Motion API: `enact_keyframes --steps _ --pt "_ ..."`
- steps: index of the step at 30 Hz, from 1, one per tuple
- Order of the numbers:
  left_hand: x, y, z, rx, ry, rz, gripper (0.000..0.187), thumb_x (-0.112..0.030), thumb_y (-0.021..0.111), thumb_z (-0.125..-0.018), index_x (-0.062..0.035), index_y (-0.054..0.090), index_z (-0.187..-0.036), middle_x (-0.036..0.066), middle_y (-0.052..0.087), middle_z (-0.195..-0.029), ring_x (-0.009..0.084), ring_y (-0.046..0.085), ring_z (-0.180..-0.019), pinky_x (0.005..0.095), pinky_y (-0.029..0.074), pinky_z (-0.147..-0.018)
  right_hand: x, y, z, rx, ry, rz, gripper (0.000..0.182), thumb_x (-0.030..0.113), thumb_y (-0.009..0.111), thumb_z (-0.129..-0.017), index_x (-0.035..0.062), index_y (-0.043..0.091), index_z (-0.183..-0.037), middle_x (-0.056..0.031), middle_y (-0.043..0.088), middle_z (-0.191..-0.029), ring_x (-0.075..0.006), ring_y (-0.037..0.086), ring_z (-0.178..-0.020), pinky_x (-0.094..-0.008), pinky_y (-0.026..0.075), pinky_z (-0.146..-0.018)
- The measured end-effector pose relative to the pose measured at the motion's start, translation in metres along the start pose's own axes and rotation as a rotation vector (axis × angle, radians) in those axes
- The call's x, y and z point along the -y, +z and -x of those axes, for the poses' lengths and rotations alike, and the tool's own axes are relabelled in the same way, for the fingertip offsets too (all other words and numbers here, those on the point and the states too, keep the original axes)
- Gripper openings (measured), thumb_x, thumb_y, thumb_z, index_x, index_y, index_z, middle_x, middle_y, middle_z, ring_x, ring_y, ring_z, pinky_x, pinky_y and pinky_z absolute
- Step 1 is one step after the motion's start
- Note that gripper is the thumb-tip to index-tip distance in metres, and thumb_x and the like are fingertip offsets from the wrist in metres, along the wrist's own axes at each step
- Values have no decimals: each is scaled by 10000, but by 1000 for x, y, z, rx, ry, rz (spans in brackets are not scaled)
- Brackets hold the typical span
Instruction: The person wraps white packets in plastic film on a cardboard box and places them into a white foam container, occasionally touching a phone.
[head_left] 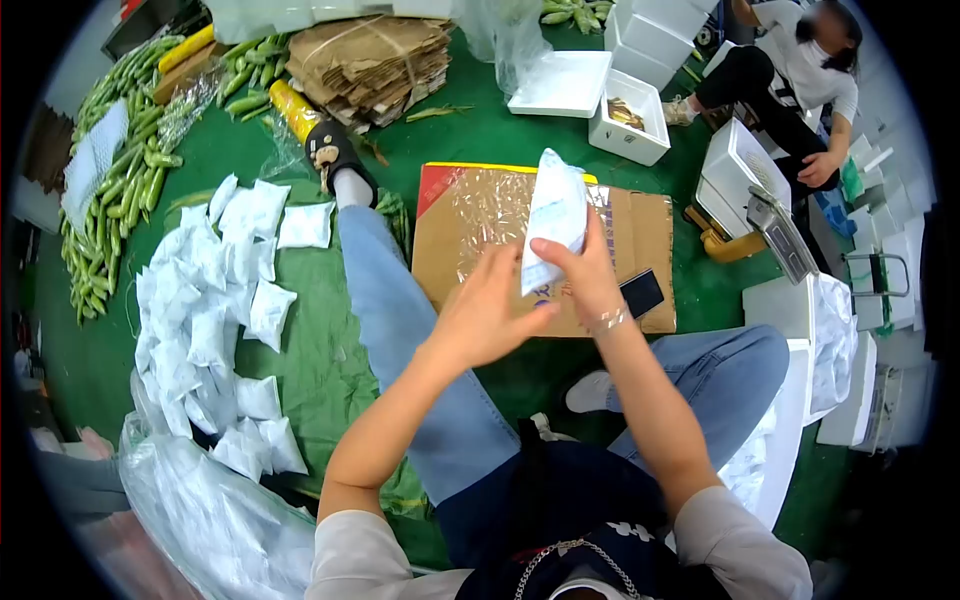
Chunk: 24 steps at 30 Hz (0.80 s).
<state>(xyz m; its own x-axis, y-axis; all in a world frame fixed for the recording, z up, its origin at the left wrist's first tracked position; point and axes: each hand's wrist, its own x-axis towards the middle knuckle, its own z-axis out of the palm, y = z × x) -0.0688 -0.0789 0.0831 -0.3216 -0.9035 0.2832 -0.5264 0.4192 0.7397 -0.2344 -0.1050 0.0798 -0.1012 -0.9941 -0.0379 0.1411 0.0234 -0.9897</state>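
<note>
My right hand point(588, 268) is closed around a white ice pack point(556, 205) with faint blue print, which it holds upright above the flattened cardboard box point(475, 220). My left hand point(482, 312) is just to the left of the pack, over the cardboard, with its thumb apart from its fingers and nothing in it. A dark phone point(642, 293) lies on the cardboard beside my right wrist. To the left, many similar white packs point(210, 335) are heaped on a green sheet point(325, 350).
Green corn ears point(130, 190) are piled far left. Behind the cardboard are stacked flat cartons point(370, 65), a foam lid point(562, 84) and a foam box point(630, 125). Another person point(800, 90) sits at the upper right, near a scale point(780, 235). An open foam box point(795, 430) stands by my right knee.
</note>
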Motion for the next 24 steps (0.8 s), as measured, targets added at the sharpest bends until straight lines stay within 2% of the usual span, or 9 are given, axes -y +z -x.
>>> enact_keyframes --steps 2,4,5,8,13,14,17,19,24 --pt "30 22 0 73 -197 -279 599 -393 716 -772 16 458 -1127 220 545 -1138 392 567 -1021 459 490 -806 -27 -37 -26 -33 -59 122 1033 169 846 -615 -25 218 -1413 -180 479 -1268 -278 522 -1144 -402 448 -961" --pt "68 40 -1 182 -402 -514 572 -402 701 -784 29 493 -1098 222 582 -1073 390 597 -957 463 497 -778 -47 -63 -48 -74 -262 1012 1115 278 862 -534 -23 238 -1407 -234 463 -1276 -365 498 -1154 -445 419 -975" --pt "86 50 3 208 -448 -570 525 -391 692 -792 36 525 -1047 227 612 -997 391 617 -900 468 501 -748 -52 -68 -56 -86 -272 1003 1115 278 862 -534 -23 238 -1407 -234 463 -1276 -365 498 -1154 -445 419 -975" --pt "126 67 2 305 -425 -677 367 -322 637 -835 35 578 -891 180 637 -785 329 645 -720 445 506 -648 -64 -72 -70 275 -136 1454 1181 388 847 -500 10 227 -1431 -248 405 -1317 -401 440 -1179 -429 356 -1014" --pt "119 21 -19 195 -677 826 303 -266 537 -873 24 599 -809 133 638 -727 178 623 -629 384 494 -574 -91 -73 -68 496 -283 1509 1202 390 856 -492 25 216 -1442 -234 384 -1330 -390 409 -1191 -469 305 -1034" --pt "110 16 -28 201 -699 822 303 -266 537 -873 24 599 -809 133 638 -727 178 623 -629 384 494 -574 -93 -70 -65 487 -278 1509 1198 382 857 -491 25 219 -1441 -232 384 -1330 -391 406 -1194 -466 303 -1033" --pt "102 31 -42 40 -564 153 370 -336 558 -886 20 591 -791 151 649 -744 229 651 -651 406 507 -597 -92 -66 -70 481 -242 1465 1176 343 856 -495 17 227 -1434 -232 383 -1330 -394 398 -1199 -460 295 -1034" --pt "121 54 -25 294 -324 -819 439 -407 571 -888 17 583 -777 158 662 -768 296 670 -685 428 520 -624 -96 -68 -78 335 -268 1347 1146 311 849 -506 7 238 -1426 -236 383 -1326 -395 396 -1198 -455 294 -1034" --pt "133 57 -18 476 -355 -771 365 -340 588 -890 -3 586 -749 166 671 -765 297 673 -759 396 521 -626 -96 -73 -89 283 -349 1404 1115 284 833 -518 -6 253 -1425 -229 381 -1356 -398 397 -1199 -479 285 -1049"
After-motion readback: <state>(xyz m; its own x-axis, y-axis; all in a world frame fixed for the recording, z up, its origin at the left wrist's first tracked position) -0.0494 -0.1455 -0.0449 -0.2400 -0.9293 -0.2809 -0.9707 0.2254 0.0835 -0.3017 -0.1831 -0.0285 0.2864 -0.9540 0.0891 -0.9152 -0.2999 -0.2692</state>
